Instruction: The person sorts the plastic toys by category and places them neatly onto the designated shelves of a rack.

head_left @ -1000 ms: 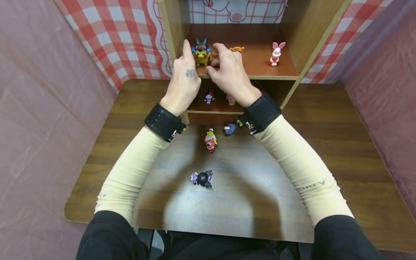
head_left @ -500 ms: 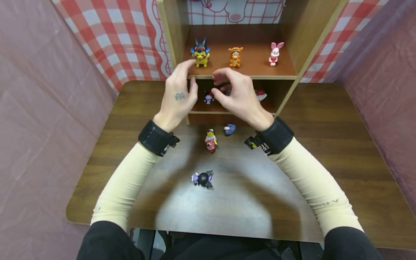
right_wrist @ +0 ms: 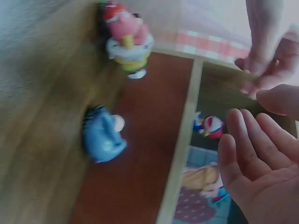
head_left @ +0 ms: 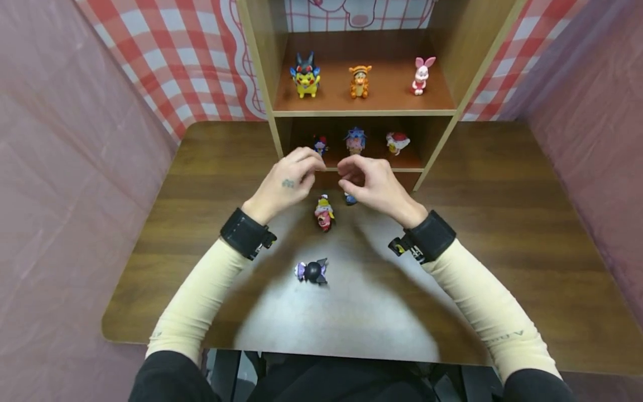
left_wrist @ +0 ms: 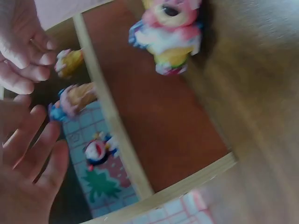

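My left hand [head_left: 286, 181] hovers in front of the lower shelf, its fingers loosely bent around nothing. Facing it, my right hand [head_left: 379, 187] also holds nothing, with fingers relaxed. Below and between them a pink bear figure [head_left: 324, 214] lies on the table. A blue figure [right_wrist: 103, 135] lies by the shelf, partly covered by my right hand in the head view. Nearer me is a black and purple figure [head_left: 312, 272]. On the upper shelf stand a yellow figure with a dark hood [head_left: 306, 81], an orange tiger figure [head_left: 359, 82] and a pink-eared piglet figure [head_left: 421, 75].
A wooden shelf unit [head_left: 364, 113] stands at the table's back. Its lower shelf holds a small red and blue figure [head_left: 320, 145], a blue-topped figure [head_left: 355, 140] and a red and white figure [head_left: 397, 142]. Checkered cloth [head_left: 176, 56] hangs behind the wooden table [head_left: 166, 223].
Both hands have drawn back from the upper shelf, down and toward me. The hooded yellow figure, earlier between them, now stands apart from them on that shelf.
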Tool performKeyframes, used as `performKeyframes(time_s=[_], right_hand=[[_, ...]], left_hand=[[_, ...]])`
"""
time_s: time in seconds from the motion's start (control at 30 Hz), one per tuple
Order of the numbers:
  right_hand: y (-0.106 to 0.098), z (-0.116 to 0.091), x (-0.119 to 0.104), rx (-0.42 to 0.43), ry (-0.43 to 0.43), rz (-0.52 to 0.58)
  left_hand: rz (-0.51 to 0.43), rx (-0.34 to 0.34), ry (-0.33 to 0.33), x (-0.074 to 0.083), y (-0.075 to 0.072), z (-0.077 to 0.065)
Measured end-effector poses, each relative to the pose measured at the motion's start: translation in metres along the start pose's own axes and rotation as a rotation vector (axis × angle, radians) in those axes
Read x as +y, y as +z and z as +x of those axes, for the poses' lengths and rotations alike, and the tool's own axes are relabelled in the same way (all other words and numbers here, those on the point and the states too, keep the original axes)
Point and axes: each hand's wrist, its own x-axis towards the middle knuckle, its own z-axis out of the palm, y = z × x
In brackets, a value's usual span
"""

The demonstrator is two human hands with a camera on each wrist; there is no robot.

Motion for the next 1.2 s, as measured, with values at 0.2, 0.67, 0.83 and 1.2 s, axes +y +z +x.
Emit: performKeyframes(time_s=[0.2, 0.67, 0.83, 1.2], right_hand=[[0.005, -0.012, 0.018, -0.070, 0.086, -0.069], [0.041, -0.034, 0.045, -0.334, 0.196, -0.140], [0.048, -0.037, 0.046, -0.362, 0.214, -0.137], [0.054, -0.036, 0.046, -0.393, 0.210, -0.122]], left_hand=[[0.001, -0.358, -0.041, 0.000, 0.018, -0.009], [-0.019, -0.674, -0.129, 0.006, 0.048, -0.015], [0.013, -0.711, -0.117, 0.008, 0.052, -0.013], [-0.062, -0.630, -0.098, 0.001, 0.056, -0.015]])
